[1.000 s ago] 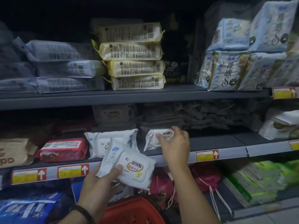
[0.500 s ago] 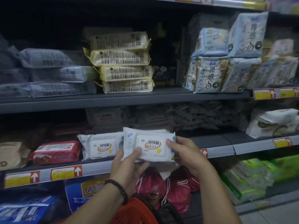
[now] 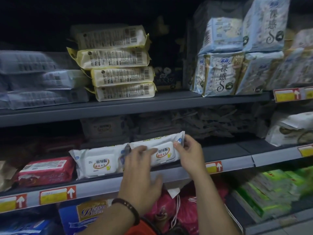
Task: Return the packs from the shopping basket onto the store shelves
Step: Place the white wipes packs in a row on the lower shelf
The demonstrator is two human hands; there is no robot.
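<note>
From the head camera, the white wipes pack (image 3: 166,155) lies at the front of the middle shelf (image 3: 101,185), its left end touching a second white pack (image 3: 100,161) of the same kind, with a red pack (image 3: 45,168) further left. The left hand (image 3: 140,175), a dark bead bracelet (image 3: 128,207) on its wrist, rests fairly straight fingers on the pack's front face, and the right hand (image 3: 189,155) pinches the pack's right end between thumb and curled fingers. The red shopping basket (image 3: 144,228) shows at the bottom edge.
</note>
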